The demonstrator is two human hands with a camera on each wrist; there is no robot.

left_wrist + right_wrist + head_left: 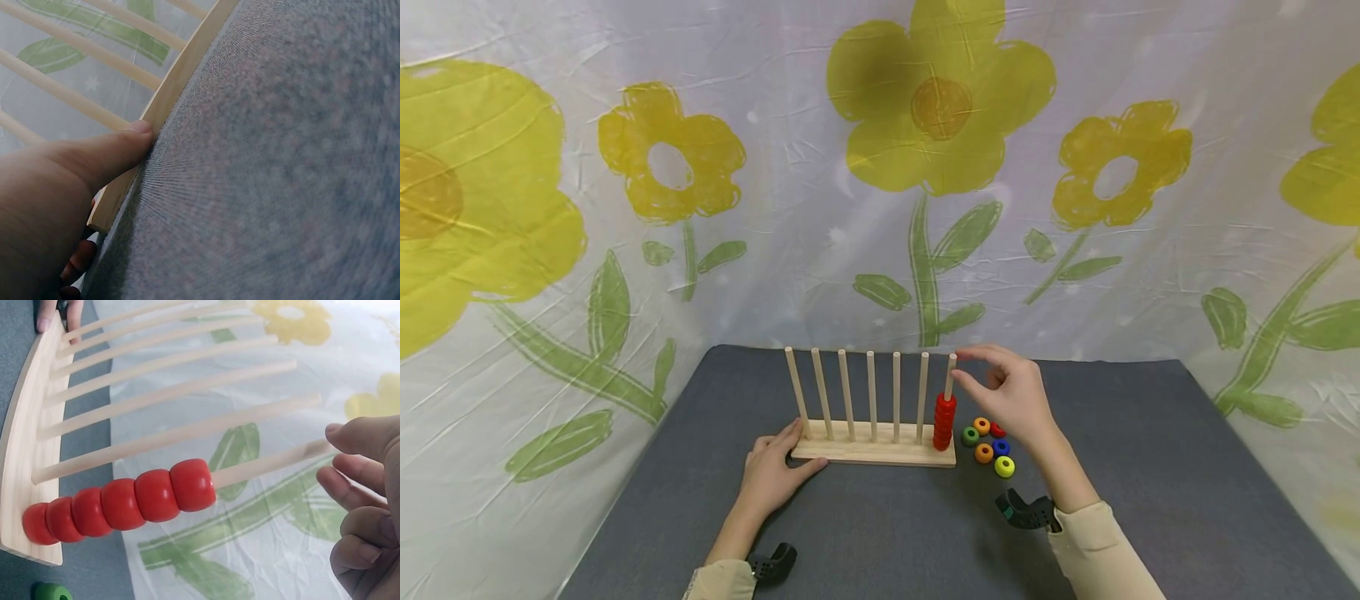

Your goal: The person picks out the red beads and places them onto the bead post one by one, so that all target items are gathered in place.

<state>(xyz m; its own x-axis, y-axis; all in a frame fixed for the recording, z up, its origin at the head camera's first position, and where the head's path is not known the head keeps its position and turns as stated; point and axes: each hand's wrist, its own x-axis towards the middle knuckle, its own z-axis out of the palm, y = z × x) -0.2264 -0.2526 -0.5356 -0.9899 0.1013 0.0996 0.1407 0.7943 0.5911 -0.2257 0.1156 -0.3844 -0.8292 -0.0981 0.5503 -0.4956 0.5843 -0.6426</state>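
A wooden peg stand [880, 450] has a row of several upright pegs on a flat base. Its left end is gripped by my left hand [771, 475], the thumb [119, 147] along the front edge and the fingers round the end. A stack of red beads [119, 503] sits low on the rightmost peg [269, 465], the bottom one against the base. Around that peg's bare tip, my right hand [1015, 396] has thumb and forefinger spread apart, with no bead showing between them in the right wrist view. Its other fingers are loosely bent.
Right of the stand, below my right hand, lie loose beads: orange [984, 453], green [971, 436], blue [1001, 447], yellow [1004, 467] and red [997, 430]. A dark grey cloth [865, 533] covers the table. Behind it hangs a flower-print curtain [805, 250].
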